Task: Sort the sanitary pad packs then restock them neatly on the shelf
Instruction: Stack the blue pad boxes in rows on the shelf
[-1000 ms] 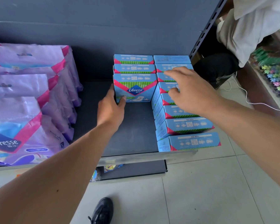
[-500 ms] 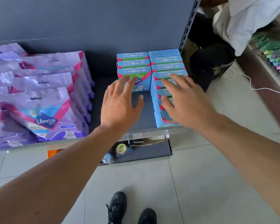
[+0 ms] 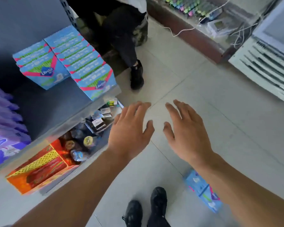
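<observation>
**Both hands empty over the floor; blue packs shelved up and to the left**

- Left hand (image 3: pixel 129 128): palm down, fingers spread and straight, holding nothing. It hangs over the pale tiled floor (image 3: pixel 203 89), just off the front corner of the shelf (image 3: pixel 52 108).
- Right hand (image 3: pixel 185 130): palm down, fingers spread, holding nothing. It is just beside the left hand, not touching it.
- Blue pad packs (image 3: pixel 82 63): two rows standing on the shelf, up and to the left of the left hand. The right row runs to the shelf's front edge; the left row is shorter and sits further back. The print is blurred.
- Loose blue packs (image 3: pixel 202 190): lying on the floor below the right forearm, partly hidden by it.
- Purple pad bags (image 3: pixel 3 128): on the same shelf, far left of the left hand, well apart from the blue rows.
- Orange box (image 3: pixel 36 169): on the lower level beneath the shelf, left of the left forearm, with small jars and packets (image 3: pixel 87 141) beside it.
- Black shoes (image 3: pixel 146 208): the wearer's own, below both hands.
- Second person's leg (image 3: pixel 129 46): beyond the hands, standing by the shelf end.
- White cabinet (image 3: pixel 262 63): far upper right of the right hand.
</observation>
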`<action>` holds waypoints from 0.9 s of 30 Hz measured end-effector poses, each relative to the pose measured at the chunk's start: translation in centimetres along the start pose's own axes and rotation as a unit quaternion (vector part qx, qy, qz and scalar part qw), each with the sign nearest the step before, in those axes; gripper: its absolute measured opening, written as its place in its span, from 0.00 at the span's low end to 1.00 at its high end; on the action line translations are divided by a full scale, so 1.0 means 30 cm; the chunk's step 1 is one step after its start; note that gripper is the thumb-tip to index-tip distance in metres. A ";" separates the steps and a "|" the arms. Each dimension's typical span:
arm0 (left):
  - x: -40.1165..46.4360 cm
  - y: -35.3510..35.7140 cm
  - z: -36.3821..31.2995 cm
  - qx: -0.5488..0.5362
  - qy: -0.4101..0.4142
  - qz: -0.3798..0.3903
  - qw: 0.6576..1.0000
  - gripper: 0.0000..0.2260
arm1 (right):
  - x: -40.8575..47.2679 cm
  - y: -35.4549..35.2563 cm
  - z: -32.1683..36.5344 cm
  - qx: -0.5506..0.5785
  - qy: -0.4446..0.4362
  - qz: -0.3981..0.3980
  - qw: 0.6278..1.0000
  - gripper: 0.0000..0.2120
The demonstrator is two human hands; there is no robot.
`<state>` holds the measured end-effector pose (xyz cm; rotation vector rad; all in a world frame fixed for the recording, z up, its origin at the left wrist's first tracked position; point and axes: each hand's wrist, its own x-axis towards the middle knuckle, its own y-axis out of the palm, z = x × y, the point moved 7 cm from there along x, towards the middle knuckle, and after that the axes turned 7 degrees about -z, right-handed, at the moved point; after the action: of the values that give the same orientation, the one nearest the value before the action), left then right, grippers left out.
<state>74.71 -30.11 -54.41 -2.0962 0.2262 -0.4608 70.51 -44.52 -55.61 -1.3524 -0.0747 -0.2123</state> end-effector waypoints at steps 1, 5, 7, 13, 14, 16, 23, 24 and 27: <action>-0.027 0.063 -0.051 -0.003 0.005 0.034 0.999 0.20 | -0.066 0.005 -0.076 0.002 0.032 0.002 0.999 0.25; -0.143 0.334 -0.257 0.001 0.036 0.160 0.986 0.21 | -0.350 0.034 -0.412 0.007 0.166 0.021 0.986 0.25; -0.197 0.467 -0.365 0.011 0.056 0.209 0.976 0.22 | -0.506 0.057 -0.589 0.008 0.232 0.041 0.972 0.26; -0.360 0.893 -0.670 0.031 0.094 0.322 0.941 0.21 | -0.915 0.170 -1.028 0.048 0.422 0.082 0.901 0.23; -0.385 0.970 -0.704 0.032 0.095 0.340 0.935 0.21 | -0.976 0.201 -1.082 0.060 0.456 0.086 0.884 0.24; -0.436 1.126 -0.752 0.033 0.087 0.376 0.922 0.21 | -1.088 0.277 -1.174 0.087 0.514 0.092 0.848 0.24; -0.647 1.682 -0.724 0.005 0.001 0.503 0.865 0.20 | -1.394 0.652 -1.377 0.181 0.664 0.104 0.718 0.24; -0.678 1.766 -0.705 0.004 -0.004 0.517 0.856 0.20 | -1.419 0.721 -1.404 0.193 0.676 0.106 0.703 0.24; -0.752 2.015 -0.654 0.016 0.006 0.556 0.831 0.21 | -1.475 0.936 -1.490 0.215 0.701 0.111 0.671 0.24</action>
<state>47.26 -70.19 -101.22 -1.5686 1.3319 0.2395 29.61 -77.59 -100.10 -0.4192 1.2710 -0.9178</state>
